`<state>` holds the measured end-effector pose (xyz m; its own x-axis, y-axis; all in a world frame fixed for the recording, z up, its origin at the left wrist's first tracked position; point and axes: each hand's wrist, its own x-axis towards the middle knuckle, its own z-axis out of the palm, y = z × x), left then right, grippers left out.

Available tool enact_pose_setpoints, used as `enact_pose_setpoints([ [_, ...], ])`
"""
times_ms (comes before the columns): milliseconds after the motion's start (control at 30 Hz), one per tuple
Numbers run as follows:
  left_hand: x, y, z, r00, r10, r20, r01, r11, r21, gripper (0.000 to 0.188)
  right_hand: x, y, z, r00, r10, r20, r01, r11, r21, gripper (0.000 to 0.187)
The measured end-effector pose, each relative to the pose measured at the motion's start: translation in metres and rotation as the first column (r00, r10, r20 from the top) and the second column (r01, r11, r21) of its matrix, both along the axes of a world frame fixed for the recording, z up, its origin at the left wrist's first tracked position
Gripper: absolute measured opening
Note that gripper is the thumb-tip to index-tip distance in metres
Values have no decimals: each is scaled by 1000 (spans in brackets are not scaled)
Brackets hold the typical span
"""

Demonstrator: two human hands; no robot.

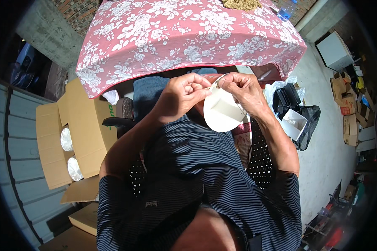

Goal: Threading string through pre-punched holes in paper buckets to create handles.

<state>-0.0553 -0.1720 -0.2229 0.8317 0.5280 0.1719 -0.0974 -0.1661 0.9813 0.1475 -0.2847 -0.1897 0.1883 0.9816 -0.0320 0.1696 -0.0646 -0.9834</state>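
Over my lap, in front of the striped shirt, I hold a white rounded piece, smooth and bowl-like, with a thin dark line along its right side. My right hand is closed on its upper rim, thumb and fingers pinched together. The left hand is closed too, its thumb and index fingertips meeting at the upper left edge of the piece. Whatever sits between those left fingertips is too small to make out. Near the right fingers a thin loop shows at the rim.
A table with a red-and-white floral cloth stands ahead, bearing a tan cord bundle and a plastic bottle. Left is an opened cardboard box with white wrapped bundles. Right are a small white box and a black bag.
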Motion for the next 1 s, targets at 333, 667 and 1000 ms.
enact_pose_setpoints([
  [333, 0, 3, 2, 973, 79, 215, -153, 924, 349, 17, -2, -5, 12, 984, 102, -142, -118, 987, -108, 22],
  [667, 5, -6, 17, 977, 118, 176, -200, 792, 576, 20, -1, -12, 16, 982, 84, -172, -95, 994, -56, 20],
  [1000, -3, 10, 15, 942, 199, 270, -331, 671, 663, 13, 16, -21, 27, 944, 147, -296, -107, 983, 147, 30],
])
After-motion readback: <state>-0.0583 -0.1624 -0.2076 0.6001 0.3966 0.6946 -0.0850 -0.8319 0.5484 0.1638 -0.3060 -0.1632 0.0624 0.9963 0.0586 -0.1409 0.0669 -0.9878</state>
